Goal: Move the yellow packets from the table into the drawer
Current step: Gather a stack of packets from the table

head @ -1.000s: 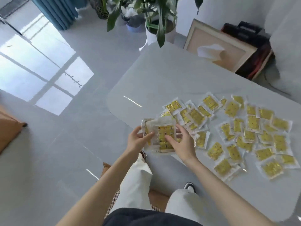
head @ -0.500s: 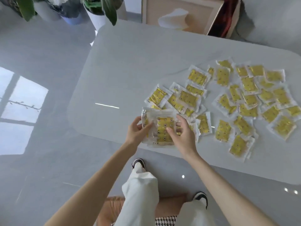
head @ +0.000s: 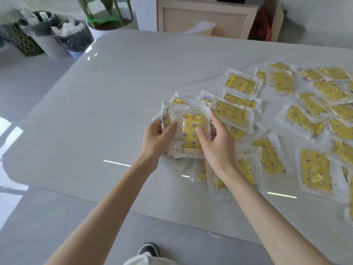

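Note:
A stack of yellow packets (head: 192,131) in clear wrappers is held between both hands just above the grey table (head: 107,104). My left hand (head: 155,137) grips the stack's left edge, thumb on top. My right hand (head: 215,144) holds its right side, thumb pressed on the top packet. Several more yellow packets (head: 315,113) lie scattered flat over the right half of the table, some overlapping. A few packets (head: 244,169) lie under my right wrist. No drawer is visible.
A wooden cabinet (head: 206,18) stands behind the table's far edge. Potted plants (head: 108,22) and wrapped pots (head: 72,35) sit on the floor at the far left. My shoe (head: 148,249) shows below the table's near edge.
The view has swung right and closer to the table. Both hands keep their hold on the stack, which now sits further over the tabletop beside the loose packets.

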`<state>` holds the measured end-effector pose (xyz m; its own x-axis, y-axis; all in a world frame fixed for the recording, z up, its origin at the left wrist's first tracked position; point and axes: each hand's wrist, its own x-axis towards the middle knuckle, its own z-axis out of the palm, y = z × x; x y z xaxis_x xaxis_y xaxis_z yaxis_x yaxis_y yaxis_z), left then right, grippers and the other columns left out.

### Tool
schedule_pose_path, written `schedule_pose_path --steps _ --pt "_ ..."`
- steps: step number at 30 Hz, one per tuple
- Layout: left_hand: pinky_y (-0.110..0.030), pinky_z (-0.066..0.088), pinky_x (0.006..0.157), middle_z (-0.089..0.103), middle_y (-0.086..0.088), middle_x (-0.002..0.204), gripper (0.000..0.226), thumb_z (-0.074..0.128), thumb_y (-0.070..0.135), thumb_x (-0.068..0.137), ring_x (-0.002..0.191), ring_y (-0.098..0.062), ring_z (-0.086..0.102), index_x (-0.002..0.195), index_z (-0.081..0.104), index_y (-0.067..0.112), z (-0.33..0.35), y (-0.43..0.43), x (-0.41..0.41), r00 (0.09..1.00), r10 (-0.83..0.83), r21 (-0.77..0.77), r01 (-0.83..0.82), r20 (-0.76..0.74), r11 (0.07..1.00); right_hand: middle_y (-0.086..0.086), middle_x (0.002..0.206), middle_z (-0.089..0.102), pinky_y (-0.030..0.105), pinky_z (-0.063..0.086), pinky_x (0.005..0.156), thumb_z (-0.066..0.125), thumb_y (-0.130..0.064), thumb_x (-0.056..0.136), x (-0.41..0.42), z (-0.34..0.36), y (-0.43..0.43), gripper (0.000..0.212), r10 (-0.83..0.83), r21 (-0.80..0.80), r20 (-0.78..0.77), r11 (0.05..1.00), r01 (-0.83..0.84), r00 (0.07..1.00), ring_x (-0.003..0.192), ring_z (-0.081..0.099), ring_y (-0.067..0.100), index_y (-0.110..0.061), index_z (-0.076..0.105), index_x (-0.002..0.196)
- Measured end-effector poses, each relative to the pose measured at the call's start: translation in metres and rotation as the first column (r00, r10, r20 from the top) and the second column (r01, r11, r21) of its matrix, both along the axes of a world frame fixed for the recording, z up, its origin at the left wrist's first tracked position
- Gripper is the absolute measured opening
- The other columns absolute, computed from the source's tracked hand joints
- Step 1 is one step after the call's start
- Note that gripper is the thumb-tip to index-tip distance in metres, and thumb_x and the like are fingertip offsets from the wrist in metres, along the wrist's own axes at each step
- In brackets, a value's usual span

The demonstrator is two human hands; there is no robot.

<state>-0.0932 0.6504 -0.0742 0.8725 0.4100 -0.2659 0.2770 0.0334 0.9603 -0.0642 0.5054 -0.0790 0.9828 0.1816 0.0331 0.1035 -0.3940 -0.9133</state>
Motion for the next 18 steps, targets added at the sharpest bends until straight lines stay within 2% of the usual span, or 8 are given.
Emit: schedule_pose_path --steps 2,5,7,9,12,16,18 --pt "-0.047 0.058 0.079 0.07 -0.022 0.1 0.022 0.061 0.025 0.091 0.084 -0.03 0.07 0.103 0.065 0.006 -0.008 -0.002 0.006 0.999 0.008 0.023 -0.009 0.051 1.0 -0.011 0.15 0.036 -0.009 0.018 0.093 0.056 -0.026 0.096 0.008 -0.007 -0.001 0.062 0.013 -0.013 0.044 1.0 -0.012 0.999 0.122 0.023 -0.017 -0.019 0.027 0.151" --pt "-0.04 0.059 0.077 0.072 -0.015 0.098 0.02 0.059 0.022 0.092 0.083 -0.023 0.07 0.103 0.065 0.006 -0.016 -0.006 0.01 0.994 0.022 0.044 -0.027 0.111 0.999 -0.008 0.151 0.035 0.004 0.018 0.099 0.054 -0.027 0.097 0.011 -0.013 -0.006 0.063 0.048 -0.024 0.088 0.999 -0.046 0.995 0.128 0.024 -0.011 -0.02 0.023 0.152" --pt "-0.037 0.059 0.076 0.072 -0.01 0.094 0.018 0.058 0.02 0.093 0.079 -0.02 0.07 0.102 0.065 0.006 -0.02 -0.008 0.009 0.989 0.028 0.056 -0.036 0.142 0.998 -0.006 0.153 0.033 0.011 0.019 0.1 0.053 -0.028 0.098 0.01 -0.016 -0.009 0.064 0.076 -0.041 0.101 0.997 -0.072 0.992 0.139 0.026 0.002 -0.02 0.02 0.153" --pt "-0.038 0.059 0.079 0.072 -0.011 0.097 0.019 0.058 0.02 0.092 0.083 -0.023 0.07 0.103 0.065 0.006 -0.021 -0.009 0.008 0.985 0.04 0.07 -0.053 0.167 0.996 -0.003 0.153 0.032 0.013 0.018 0.099 0.052 -0.028 0.098 0.009 -0.016 -0.009 0.066 0.096 -0.061 0.117 0.994 -0.09 0.988 0.142 0.026 0.009 -0.019 0.017 0.153" --pt "-0.04 0.058 0.082 0.07 -0.015 0.1 0.019 0.058 0.018 0.092 0.084 -0.025 0.068 0.103 0.065 0.004 -0.02 -0.012 -0.003 0.977 0.063 0.066 -0.078 0.204 0.995 -0.002 0.154 0.032 0.014 0.019 0.099 0.053 -0.026 0.098 -0.001 -0.013 -0.01 0.067 0.109 -0.068 0.143 0.993 -0.1 0.984 0.143 0.025 0.011 -0.018 0.016 0.153" --pt "-0.038 0.056 0.078 0.067 -0.012 0.093 0.012 0.059 0.017 0.092 0.079 -0.023 0.064 0.096 0.065 0.007 -0.01 -0.016 -0.031 0.963 0.071 0.066 -0.091 0.262 0.994 0.004 0.152 0.034 0.023 0.029 0.11 0.054 -0.024 0.096 -0.029 -0.003 -0.013 0.068 0.097 -0.067 0.203 0.994 -0.085 0.974 0.13 0.042 0.014 -0.014 0.018 0.153" --pt "-0.035 0.054 0.071 0.064 -0.01 0.087 0.008 0.06 0.017 0.092 0.076 -0.023 0.061 0.09 0.064 0.011 -0.003 -0.019 -0.047 0.952 0.063 0.067 -0.087 0.299 0.994 0.009 0.147 0.04 0.025 0.034 0.104 0.055 -0.022 0.095 -0.047 0.003 -0.018 0.062 0.097 -0.072 0.24 0.994 -0.082 0.966 0.128 0.044 0.02 -0.007 0.027 0.149"
